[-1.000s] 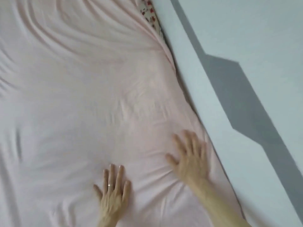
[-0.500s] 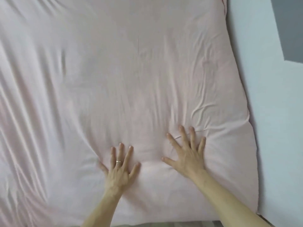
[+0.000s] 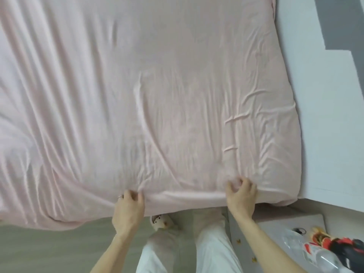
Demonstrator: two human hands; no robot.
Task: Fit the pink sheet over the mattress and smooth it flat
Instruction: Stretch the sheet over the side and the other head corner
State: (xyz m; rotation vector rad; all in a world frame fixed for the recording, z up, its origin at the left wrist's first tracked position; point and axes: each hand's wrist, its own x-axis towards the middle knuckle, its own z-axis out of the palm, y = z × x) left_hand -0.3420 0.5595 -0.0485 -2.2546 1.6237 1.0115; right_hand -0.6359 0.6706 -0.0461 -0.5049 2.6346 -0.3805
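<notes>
At the near edge of the mattress, which is wholly covered, the pink sheet [image 3: 157, 95] spreads across the whole top surface and drapes over the near side toward the floor [image 3: 49, 249].

Left hand [image 3: 128, 209]: on the near edge, left of its middle. Fingers are curled down over the hem fold and grip the cloth; a ring [image 3: 120, 197] shows on one finger.

Right hand [image 3: 241, 196]: on the same edge, toward the mattress's right corner. Fingers and thumb are bent inward and pinch a small bunch of the sheet.

Surface: long soft folds run lengthwise down the left part of the mattress and gather toward the left hand. Short sharp creases lie near the right corner, just beyond the right hand. The far middle part lies smoother. Between the two hands the hem forms one rounded roll along the edge.

Room: a pale wall [image 3: 325, 115] runs along the mattress's right side, touching or nearly touching the sheet, and bears a grey painted patch [image 3: 350, 22]. Below the near edge stand the person's legs in white trousers [image 3: 212, 249], with a slipper [image 3: 162, 221] just beside the draped cloth. Right of the near corner sits a low grey surface [image 3: 275, 229] carrying a clear plastic bottle [image 3: 323, 261] and a red and black item [image 3: 338, 243], too blurred to identify.
</notes>
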